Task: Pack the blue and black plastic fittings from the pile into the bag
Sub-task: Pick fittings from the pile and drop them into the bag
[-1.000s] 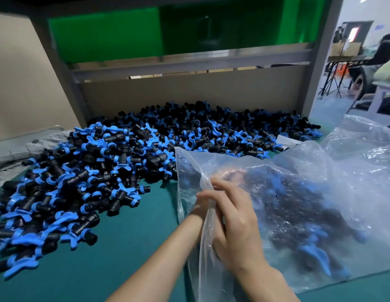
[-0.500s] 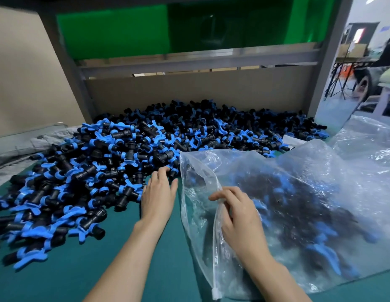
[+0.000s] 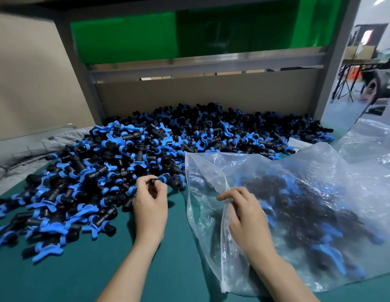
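A big pile of blue and black plastic fittings (image 3: 128, 162) covers the left and back of the green table. A clear plastic bag (image 3: 298, 192) lies on the right, with many fittings inside it. My left hand (image 3: 150, 205) is at the pile's near edge, fingers curled around a black fitting (image 3: 154, 182). My right hand (image 3: 248, 223) pinches the bag's open edge near its mouth and holds it up.
The green table top (image 3: 124, 269) shows bare in front of me. A cardboard back wall (image 3: 211, 94) and a grey metal frame (image 3: 85, 83) close off the rear. Grey cloth (image 3: 19, 153) lies at the far left. More clear plastic (image 3: 368, 140) sits at the right.
My left hand left the bag's mouth, reached to the pile's edge, and closed its fingers on a fitting. My right hand stayed on the bag's edge.
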Action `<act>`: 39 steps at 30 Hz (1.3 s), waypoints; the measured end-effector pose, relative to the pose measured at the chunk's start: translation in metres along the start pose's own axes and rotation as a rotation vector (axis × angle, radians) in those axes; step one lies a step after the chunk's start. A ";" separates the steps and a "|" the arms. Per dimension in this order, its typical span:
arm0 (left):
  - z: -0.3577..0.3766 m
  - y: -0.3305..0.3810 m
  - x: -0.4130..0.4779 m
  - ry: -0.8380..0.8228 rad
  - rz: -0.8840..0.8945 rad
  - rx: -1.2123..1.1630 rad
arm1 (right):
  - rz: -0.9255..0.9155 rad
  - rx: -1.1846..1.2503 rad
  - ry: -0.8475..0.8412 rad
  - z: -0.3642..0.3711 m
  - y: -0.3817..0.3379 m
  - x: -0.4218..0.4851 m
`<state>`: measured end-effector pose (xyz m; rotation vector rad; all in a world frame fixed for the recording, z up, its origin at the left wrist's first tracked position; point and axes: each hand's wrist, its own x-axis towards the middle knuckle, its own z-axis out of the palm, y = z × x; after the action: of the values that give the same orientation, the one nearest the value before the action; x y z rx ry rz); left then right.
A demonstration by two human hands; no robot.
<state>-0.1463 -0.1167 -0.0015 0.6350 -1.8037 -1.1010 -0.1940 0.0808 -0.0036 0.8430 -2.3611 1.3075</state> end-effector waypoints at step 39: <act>0.008 -0.012 0.005 -0.331 -0.601 -0.809 | -0.026 -0.036 0.024 0.007 0.002 0.004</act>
<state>-0.1563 -0.1230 -0.0115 0.5090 -1.2430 -2.2804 -0.1986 0.0743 -0.0066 0.8404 -2.3403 1.2535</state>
